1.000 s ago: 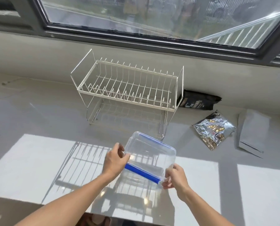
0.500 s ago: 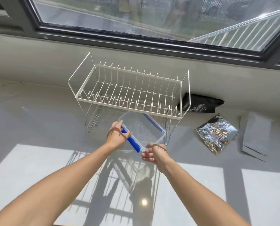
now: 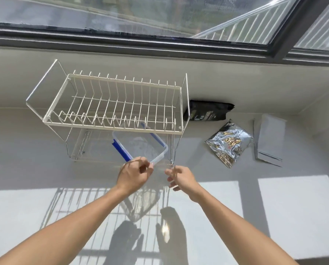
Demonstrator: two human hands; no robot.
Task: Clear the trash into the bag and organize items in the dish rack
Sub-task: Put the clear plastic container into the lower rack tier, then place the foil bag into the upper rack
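The left hand is pinching the near corner of the clear plastic box with blue clips; the right hand is hanging loose, holding nothing. The box is sitting half inside the bottom shelf of the white wire dish rack. It looks light, stiff and slippery, so gripping its rim is probably best.

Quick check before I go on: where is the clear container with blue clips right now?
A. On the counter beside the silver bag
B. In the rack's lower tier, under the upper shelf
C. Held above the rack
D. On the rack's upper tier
B: the clear container sits partly under the dish rack upper shelf, in the lower tier.
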